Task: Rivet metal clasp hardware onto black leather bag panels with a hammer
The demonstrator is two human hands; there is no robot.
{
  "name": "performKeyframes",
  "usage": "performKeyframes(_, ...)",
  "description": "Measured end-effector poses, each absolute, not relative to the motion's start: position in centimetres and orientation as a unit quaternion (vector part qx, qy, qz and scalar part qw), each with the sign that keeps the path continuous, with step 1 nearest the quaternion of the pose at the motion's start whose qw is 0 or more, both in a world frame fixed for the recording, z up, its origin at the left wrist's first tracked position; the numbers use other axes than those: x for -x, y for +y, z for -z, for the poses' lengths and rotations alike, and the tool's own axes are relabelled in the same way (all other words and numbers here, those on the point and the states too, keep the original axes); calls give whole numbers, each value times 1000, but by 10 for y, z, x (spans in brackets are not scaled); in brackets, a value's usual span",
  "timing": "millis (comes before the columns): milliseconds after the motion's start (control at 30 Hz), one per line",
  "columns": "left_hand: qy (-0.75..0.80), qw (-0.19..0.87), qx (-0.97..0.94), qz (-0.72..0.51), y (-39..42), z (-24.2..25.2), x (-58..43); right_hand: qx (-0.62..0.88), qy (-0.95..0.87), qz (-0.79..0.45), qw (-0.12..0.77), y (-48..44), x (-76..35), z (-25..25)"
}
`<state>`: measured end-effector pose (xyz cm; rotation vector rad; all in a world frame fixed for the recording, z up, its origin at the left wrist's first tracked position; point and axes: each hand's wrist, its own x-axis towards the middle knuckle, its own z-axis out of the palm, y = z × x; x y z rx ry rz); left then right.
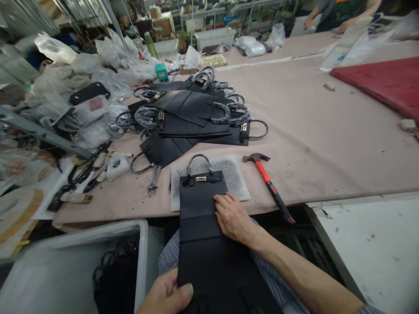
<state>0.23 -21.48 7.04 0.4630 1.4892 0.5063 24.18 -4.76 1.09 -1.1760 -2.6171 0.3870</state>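
Short of the near edge of the worktop (314,131), our left hand (165,293) pinches one side of a long black panel (201,226), thumb on top and fingers beneath. Our right hand (233,216) lies on its right side, fingers unclenched, where the panel crosses that edge onto a pale slab (237,176). Right of the slab, a hammer (270,186) overhangs the near edge; beyond, we see similar panels (193,109) piled towards the left edge.
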Motion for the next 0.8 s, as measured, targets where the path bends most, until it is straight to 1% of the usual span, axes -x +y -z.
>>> performKeyframes(67, 744, 546, -354, -153, -208, -59, 20, 406, -896, -130, 128, -54, -239, -14)
performKeyframes(133, 777, 393, -474, -129, -183, -51, 37, 427, -884, -135, 131, -45, -234, -22)
performKeyframes(200, 746, 296, -568, -182, -144, -47, 41, 455, -868, -140, 143, -25, -227, -32)
performKeyframes(300, 644, 193, -684, -283, -77, -45, 24, 476, -852, -149, 161, 11, -212, -36)
performKeyframes(367, 587, 151, -739, -294, -42, -40, 7, 477, -851, -163, 149, 30, -205, -30)
performKeyframes(467, 565, 117, -771, -268, -15, -24, -10, 477, -845, -192, 147, 44, -204, -16)
performKeyframes(633, 572, 65, -772, -270, -20, 2, -12, 413, -855, -255, 185, 44, -224, -13)
performKeyframes(700, 566, 58, -770, -290, -24, 7, -11, 385, -862, -269, 190, 44, -230, -15)
performKeyframes(800, 558, 65, -760, -326, -24, 8, -9, 380, -858, -269, 215, 44, -233, -12)
